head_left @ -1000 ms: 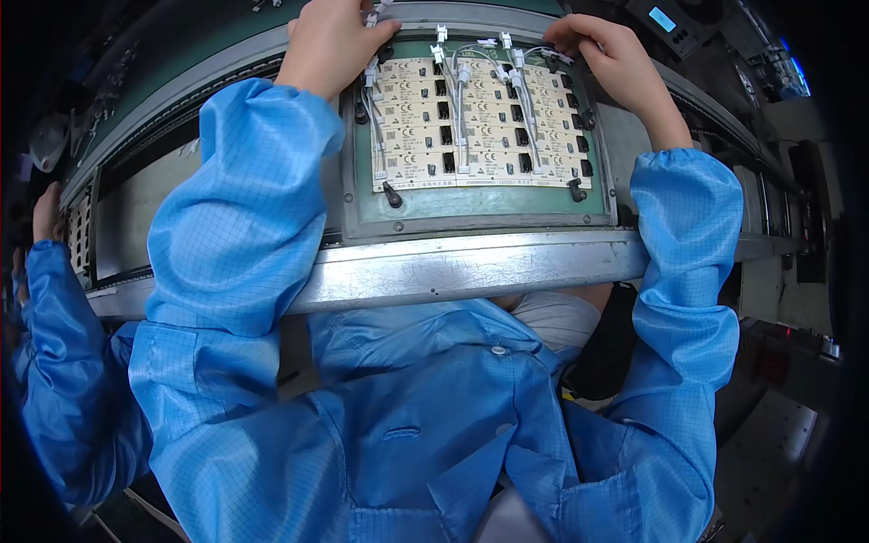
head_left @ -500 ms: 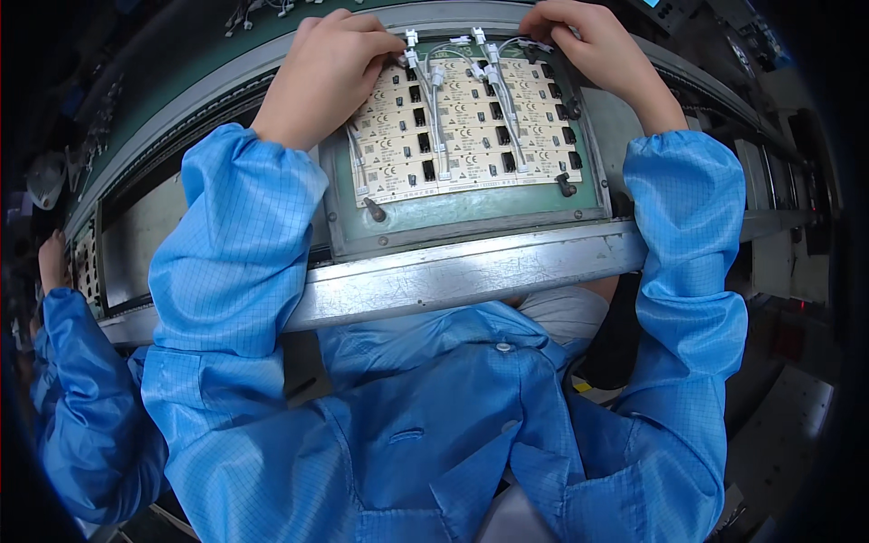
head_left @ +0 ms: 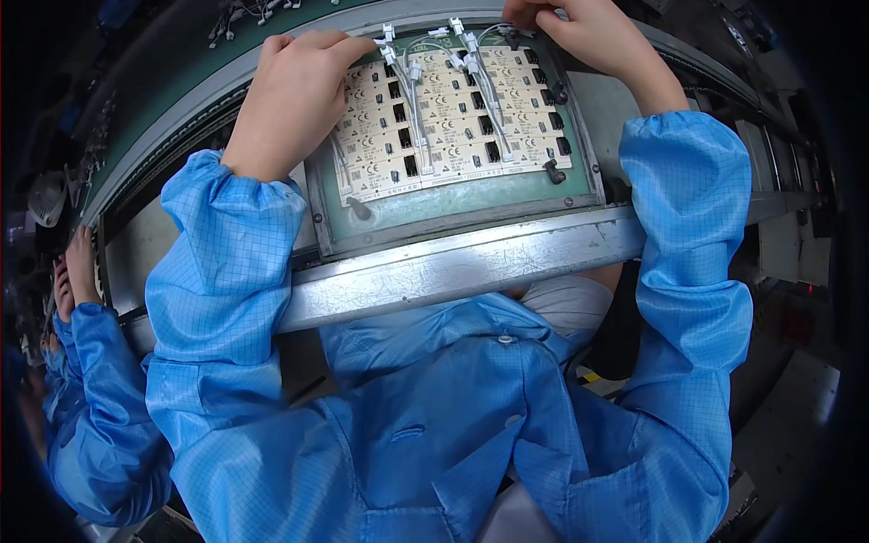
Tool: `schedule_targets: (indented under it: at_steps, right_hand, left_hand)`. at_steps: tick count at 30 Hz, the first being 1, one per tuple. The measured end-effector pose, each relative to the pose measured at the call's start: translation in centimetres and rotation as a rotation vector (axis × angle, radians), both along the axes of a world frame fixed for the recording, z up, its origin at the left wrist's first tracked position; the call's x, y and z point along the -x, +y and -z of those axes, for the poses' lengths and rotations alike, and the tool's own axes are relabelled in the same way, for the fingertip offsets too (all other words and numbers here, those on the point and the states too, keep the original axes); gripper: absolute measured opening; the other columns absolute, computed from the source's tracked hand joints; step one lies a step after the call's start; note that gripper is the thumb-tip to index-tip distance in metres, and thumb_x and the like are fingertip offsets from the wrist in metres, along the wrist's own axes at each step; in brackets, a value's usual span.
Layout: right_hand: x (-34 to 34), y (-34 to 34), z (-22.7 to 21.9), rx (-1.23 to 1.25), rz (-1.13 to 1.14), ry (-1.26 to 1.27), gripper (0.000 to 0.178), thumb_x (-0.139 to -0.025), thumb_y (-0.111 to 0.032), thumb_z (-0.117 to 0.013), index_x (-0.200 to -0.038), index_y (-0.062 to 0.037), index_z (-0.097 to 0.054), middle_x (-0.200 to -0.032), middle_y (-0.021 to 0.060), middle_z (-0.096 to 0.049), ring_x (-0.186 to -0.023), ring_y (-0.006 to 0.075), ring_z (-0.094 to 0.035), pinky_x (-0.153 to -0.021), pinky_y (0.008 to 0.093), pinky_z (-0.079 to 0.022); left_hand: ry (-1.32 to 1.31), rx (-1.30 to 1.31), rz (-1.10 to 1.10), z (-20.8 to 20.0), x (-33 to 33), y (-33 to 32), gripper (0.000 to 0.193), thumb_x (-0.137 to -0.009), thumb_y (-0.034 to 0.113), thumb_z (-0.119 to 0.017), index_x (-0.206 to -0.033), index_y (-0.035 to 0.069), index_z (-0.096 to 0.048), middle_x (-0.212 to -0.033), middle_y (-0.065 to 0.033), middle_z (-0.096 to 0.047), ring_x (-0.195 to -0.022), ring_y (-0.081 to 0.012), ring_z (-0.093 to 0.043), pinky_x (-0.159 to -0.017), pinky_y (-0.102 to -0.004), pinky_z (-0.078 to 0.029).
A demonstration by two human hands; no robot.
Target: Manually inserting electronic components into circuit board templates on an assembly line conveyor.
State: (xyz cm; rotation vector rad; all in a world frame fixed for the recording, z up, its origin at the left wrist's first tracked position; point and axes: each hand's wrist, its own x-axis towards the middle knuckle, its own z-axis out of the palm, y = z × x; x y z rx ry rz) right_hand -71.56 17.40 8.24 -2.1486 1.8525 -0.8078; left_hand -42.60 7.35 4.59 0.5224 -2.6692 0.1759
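Cream circuit-board panel lies flat on a green, metal-framed fixture.
Left hand and right hand curl near its far corners, grasp indiscernible; thin white cables cross it.

Surroundings are dim, but circuit boards and metal rail suggest a factory.

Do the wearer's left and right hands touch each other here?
Apart: the head view shows the left hand and right hand well separated, with white connectors plainly visible between them.
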Motion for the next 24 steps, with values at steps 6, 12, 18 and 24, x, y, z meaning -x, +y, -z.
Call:
schedule_targets:
  at_steps: [6, 12, 18, 24]
  right_hand:
    - [-0.3, 0.5, -0.5, -0.107, 0.037, 0.037, 0.033, -0.076, 0.002, -0.049, -0.1, 0.0049, -0.071, -0.088, 0.0216, -0.073, -0.082, 0.0299, -0.072, -0.076, 0.0347, -0.056]
    - [-0.4, 0.0, -0.1, -0.032, 0.001, 0.015, 0.032, -0.077, 0.003, -0.047, -0.099, 0.0065, -0.07, -0.088, 0.0214, -0.073, -0.083, 0.0307, -0.072, -0.078, 0.0352, -0.056]
    - [0.1, 0.1, 0.1, 0.02, 0.008, 0.009, 0.031, -0.077, 0.004, -0.046, -0.096, 0.0069, -0.07, -0.087, 0.0203, -0.073, -0.082, 0.0289, -0.072, -0.077, 0.0341, -0.056]
    - [-0.4, 0.1, -0.6, -0.022, 0.074, 0.029, 0.031, -0.077, 0.004, -0.046, -0.096, 0.006, -0.07, -0.086, 0.0202, -0.072, -0.081, 0.0288, -0.072, -0.075, 0.0342, -0.055]
  left_hand:
    - [0.095, -0.157, 0.029, 0.2, -0.1, -0.5, 0.038, -0.084, -0.003, -0.054, -0.116, 0.01, -0.07, -0.105, -0.0109, -0.071, -0.1, -0.0303, -0.065, -0.093, -0.042, -0.045]
    - [0.237, -0.216, 0.071, 0.0, 0.0, -0.4, 0.035, -0.088, -0.003, -0.051, -0.118, 0.007, -0.066, -0.102, -0.0155, -0.07, -0.094, -0.035, -0.066, -0.082, -0.0429, -0.053]
    - [0.255, -0.401, 0.019, -3.2, 0.6, 2.3, 0.029, -0.084, -0.007, -0.048, -0.107, -0.004, -0.066, -0.09, -0.0236, -0.07, -0.089, -0.0405, -0.067, -0.081, -0.044, -0.053]
    - [0.225, -0.324, -0.071, -4.1, 0.5, 2.0, 0.026, -0.084, -0.004, -0.052, -0.104, -0.002, -0.067, -0.088, -0.0194, -0.07, -0.087, -0.0384, -0.066, -0.079, -0.0438, -0.05]
